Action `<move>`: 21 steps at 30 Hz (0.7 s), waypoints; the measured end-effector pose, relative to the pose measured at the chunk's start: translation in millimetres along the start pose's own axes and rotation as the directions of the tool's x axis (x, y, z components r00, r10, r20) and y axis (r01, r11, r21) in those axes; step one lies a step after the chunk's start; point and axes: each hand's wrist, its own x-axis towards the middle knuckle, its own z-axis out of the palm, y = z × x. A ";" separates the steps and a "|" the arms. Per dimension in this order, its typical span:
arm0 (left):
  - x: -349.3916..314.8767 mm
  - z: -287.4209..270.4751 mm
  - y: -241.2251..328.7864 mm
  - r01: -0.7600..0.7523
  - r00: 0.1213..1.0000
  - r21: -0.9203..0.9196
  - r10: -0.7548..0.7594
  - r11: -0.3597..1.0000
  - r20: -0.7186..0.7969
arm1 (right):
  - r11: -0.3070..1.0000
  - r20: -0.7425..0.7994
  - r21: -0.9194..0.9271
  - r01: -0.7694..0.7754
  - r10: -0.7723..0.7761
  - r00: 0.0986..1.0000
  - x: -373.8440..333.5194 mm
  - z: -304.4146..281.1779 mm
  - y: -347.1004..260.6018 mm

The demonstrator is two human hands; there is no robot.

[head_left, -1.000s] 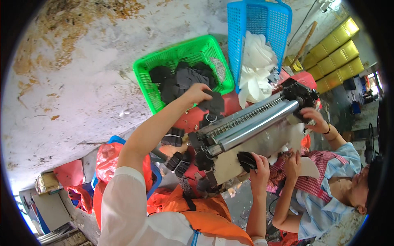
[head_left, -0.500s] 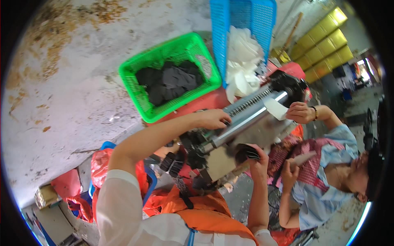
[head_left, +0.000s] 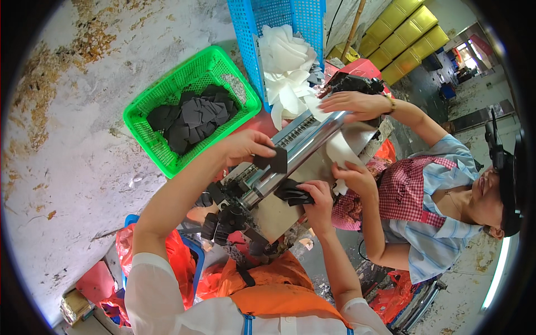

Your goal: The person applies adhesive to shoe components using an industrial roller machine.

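Observation:
My left hand (head_left: pixel 244 146) pinches a small flat black piece (head_left: pixel 274 160) by its edge, above the near side of a machine with a long shiny metal roller (head_left: pixel 298 153). Below the roller, my right hand (head_left: pixel 319 207) grips a fanned stack of black pieces (head_left: pixel 291 192) over the machine's tan plate (head_left: pixel 272 219). Across the same roller, a co-worker's hand (head_left: pixel 357 105) lies flat near the far end. Their other hand (head_left: pixel 356 177) holds white curved pieces (head_left: pixel 338 151) at the plate.
A green basket (head_left: pixel 139 134) holds loose black pieces (head_left: pixel 198 114). Beside it, a blue basket (head_left: pixel 245 33) contains white pieces (head_left: pixel 287 53). Yellow boxes (head_left: pixel 399 42) are stacked at the far right. Red bags (head_left: pixel 167 257) sit in a blue bin at lower left.
My left hand has drawn back from the roller and now shows a black piece. The co-worker's upper hand has moved onto the roller, their lower hand to the plate. The view has shifted right.

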 end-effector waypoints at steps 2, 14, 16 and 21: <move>8.2 4.5 -6.4 -0.017 0.999 0.107 0.012 0.994 0.047 | 0.882 0.000 0.434 -0.184 0.205 0.979 5.0 -3.7 -5.9; 2.7 -2.4 13.0 -0.140 0.976 -0.111 0.118 0.984 -0.182 | 0.997 -0.043 -0.054 0.064 -0.066 0.997 0.7 1.9 2.1; 2.2 3.4 6.8 -0.109 0.991 -0.056 0.104 0.993 -0.078 | 0.943 -0.049 0.329 -0.039 0.058 0.997 1.5 -0.9 1.0; 13.0 -0.9 -15.7 -0.069 0.983 0.202 0.101 0.977 -0.153 | 0.957 0.305 0.165 -0.238 0.180 0.935 -6.1 -33.0 -2.8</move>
